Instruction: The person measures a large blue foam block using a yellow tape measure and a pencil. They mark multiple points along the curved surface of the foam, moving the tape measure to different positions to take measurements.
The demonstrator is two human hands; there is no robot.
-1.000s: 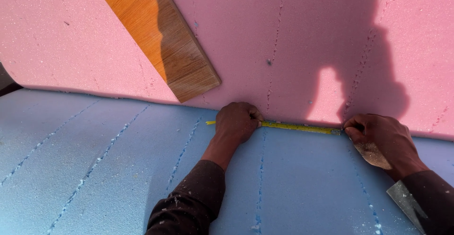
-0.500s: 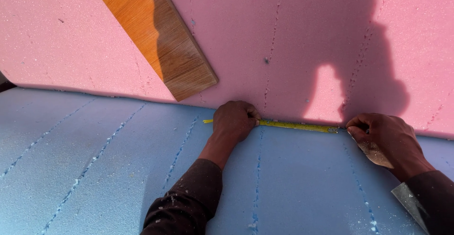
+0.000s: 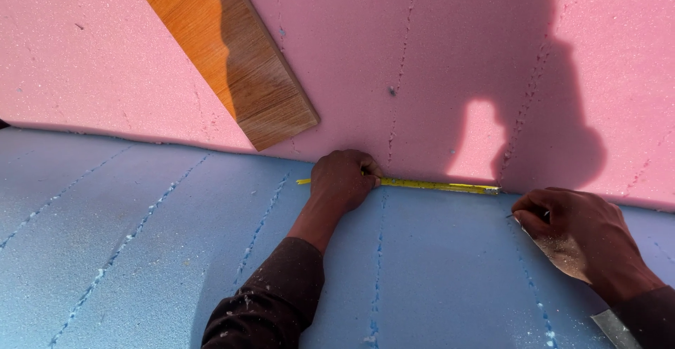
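Count: one yellow steel tape measure blade (image 3: 422, 184), one pink foam sheet (image 3: 436, 61), one blue foam sheet (image 3: 140, 250), one orange-brown wooden plank (image 3: 232, 54), two hands

Tape blade lay flat along the seam where the pink sheet's lower edge met the blue sheet, running between the two hands

Left hand (image 3: 343, 179) was curled down on the blade near its left end, pinning it to the foam; short yellow tip stuck out past the hand on the left

Right hand (image 3: 573, 229) was closed in a narrow pinch just past the blade's right end, tip of a thin tool showing; couldn't tell what tool

Plank lay diagonal on the pink sheet, its lower corner near the seam, up-left of the left hand, not touching it

Open blue foam to the left and between the forearms
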